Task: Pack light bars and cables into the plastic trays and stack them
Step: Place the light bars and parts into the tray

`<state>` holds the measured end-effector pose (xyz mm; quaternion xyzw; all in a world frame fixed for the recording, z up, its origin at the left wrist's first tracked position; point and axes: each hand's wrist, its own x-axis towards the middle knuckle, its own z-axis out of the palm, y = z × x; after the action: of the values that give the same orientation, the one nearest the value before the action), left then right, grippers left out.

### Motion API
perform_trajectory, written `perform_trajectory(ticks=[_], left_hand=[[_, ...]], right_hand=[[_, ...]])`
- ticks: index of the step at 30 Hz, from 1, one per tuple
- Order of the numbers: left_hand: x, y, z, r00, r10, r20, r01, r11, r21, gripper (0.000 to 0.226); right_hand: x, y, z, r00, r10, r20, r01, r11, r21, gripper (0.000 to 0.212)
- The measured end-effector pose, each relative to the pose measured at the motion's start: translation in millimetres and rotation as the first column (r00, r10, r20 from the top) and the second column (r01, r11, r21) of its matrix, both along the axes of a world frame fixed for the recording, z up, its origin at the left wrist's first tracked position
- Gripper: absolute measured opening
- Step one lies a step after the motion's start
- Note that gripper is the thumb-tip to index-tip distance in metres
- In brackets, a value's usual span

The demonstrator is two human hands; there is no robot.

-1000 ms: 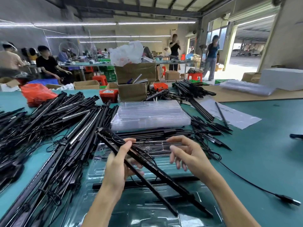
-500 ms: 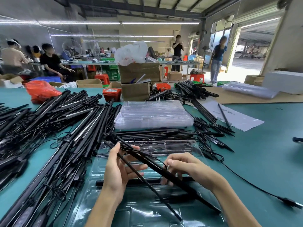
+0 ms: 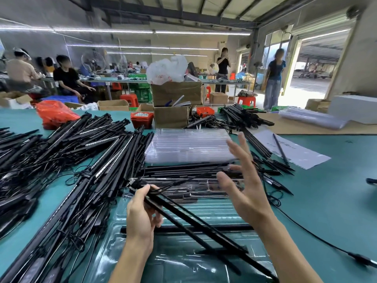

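Hidden: bars' (image 3: 195, 227) lower ends run off frame; cable probably tangled.
Left hand (image 3: 140, 213): grips bars.
Right hand (image 3: 244, 186): now off them, fingers spread.

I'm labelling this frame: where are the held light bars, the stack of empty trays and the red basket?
light bars (image 3: 195, 225): head view, mid-length of the held pair.
stack of empty trays (image 3: 189, 147): head view, top tray's middle.
red basket (image 3: 142, 120): head view, front wall.
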<state>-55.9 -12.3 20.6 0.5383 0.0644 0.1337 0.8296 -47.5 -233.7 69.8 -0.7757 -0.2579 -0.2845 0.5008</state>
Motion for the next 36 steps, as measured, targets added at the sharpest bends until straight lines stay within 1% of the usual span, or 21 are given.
perform_trajectory(ticks=[2, 4, 5, 6, 8, 10, 11, 13, 15, 17, 18, 19, 21, 23, 25, 28, 30, 32, 33, 35, 36], left_hand=[[1, 1, 0, 0.997, 0.077, -0.006, -0.077, 0.997, -0.009, 0.031], [3, 2, 0, 0.986, 0.159, -0.046, -0.159, 0.987, -0.001, 0.032], [4, 2, -1, 0.98, 0.188, -0.07, -0.188, 0.982, 0.009, 0.036], [5, 1, -2, 0.972, 0.215, -0.09, -0.215, 0.977, 0.013, 0.039], [5, 2, -2, 0.955, 0.272, -0.118, -0.275, 0.961, -0.004, 0.035], [5, 5, 0, 0.936, 0.324, -0.135, -0.332, 0.942, -0.045, 0.03], [5, 7, 0, 0.932, 0.335, -0.139, -0.346, 0.936, -0.062, 0.031], [5, 7, 1, 0.932, 0.331, -0.15, -0.343, 0.937, -0.063, 0.034], [4, 4, 2, 0.937, 0.317, -0.147, -0.325, 0.945, -0.032, 0.032], [4, -1, 2, 0.935, 0.325, -0.14, -0.329, 0.944, -0.003, 0.031], [4, -1, 2, 0.931, 0.335, -0.142, -0.338, 0.941, 0.006, 0.03], [3, 0, 2, 0.927, 0.345, -0.146, -0.348, 0.937, 0.005, 0.03], [4, 3, 3, 0.924, 0.35, -0.153, -0.358, 0.933, -0.028, 0.032], [4, 5, 3, 0.929, 0.338, -0.151, -0.347, 0.937, -0.035, 0.038], [4, 5, 1, 0.932, 0.344, -0.115, -0.347, 0.938, -0.006, 0.04], [1, 3, 4, 0.928, 0.372, -0.009, -0.371, 0.926, 0.077, 0.046], [1, 7, 7, 0.929, 0.369, -0.003, -0.368, 0.927, 0.078, 0.049], [1, 17, 9, 0.941, 0.337, -0.013, -0.335, 0.939, 0.076, 0.05], [2, 24, 10, 0.948, 0.316, -0.023, -0.313, 0.945, 0.1, 0.046], [3, 40, 8, 0.954, 0.295, -0.055, -0.285, 0.948, 0.14, 0.024], [4, 48, 7, 0.959, 0.276, -0.069, -0.261, 0.95, 0.172, 0.018]], right_hand=[[3, -13, 7, 0.994, -0.096, -0.057, 0.1, 0.993, 0.064, 0.059], [6, -29, 14, 0.988, -0.06, -0.143, 0.086, 0.978, 0.188, 0.046], [7, -38, 17, 0.983, -0.021, -0.183, 0.057, 0.979, 0.194, 0.04], [9, -46, 21, 0.971, 0.015, -0.238, 0.023, 0.987, 0.158, 0.037], [10, -62, 28, 0.922, 0.065, -0.381, -0.044, 0.997, 0.061, 0.046], [9, -74, 34, 0.879, -0.02, -0.476, -0.024, 0.996, -0.087, 0.058], [10, -79, 34, 0.874, -0.123, -0.47, 0.036, 0.981, -0.189, 0.059], [13, -90, 26, 0.857, -0.38, -0.348, 0.264, 0.903, -0.338, 0.061], [11, -90, 20, 0.795, -0.579, -0.18, 0.511, 0.8, -0.315, 0.059], [8, -83, 13, 0.758, -0.65, -0.063, 0.632, 0.754, -0.18, 0.053], [8, -80, 7, 0.779, -0.624, -0.058, 0.617, 0.78, -0.104, 0.05], [7, -77, 1, 0.828, -0.552, -0.094, 0.553, 0.833, -0.013, 0.047], [7, -72, -11, 0.916, -0.333, -0.223, 0.376, 0.907, 0.191, 0.033], [6, -68, -24, 0.929, -0.161, -0.333, 0.259, 0.926, 0.274, 0.023], [6, -65, -37, 0.91, -0.101, -0.401, 0.193, 0.962, 0.194, 0.025], [8, -62, -52, 0.878, -0.085, -0.471, 0.11, 0.994, 0.027, 0.018], [9, -64, -57, 0.875, -0.118, -0.47, 0.1, 0.993, -0.062, 0.019], [11, -67, -59, 0.88, -0.128, -0.457, 0.097, 0.991, -0.092, 0.019], [11, -68, -60, 0.883, -0.13, -0.451, 0.098, 0.991, -0.095, 0.02], [13, -68, -63, 0.887, -0.142, -0.439, 0.107, 0.989, -0.103, 0.021], [14, -68, -64, 0.887, -0.152, -0.435, 0.113, 0.987, -0.115, 0.022]])
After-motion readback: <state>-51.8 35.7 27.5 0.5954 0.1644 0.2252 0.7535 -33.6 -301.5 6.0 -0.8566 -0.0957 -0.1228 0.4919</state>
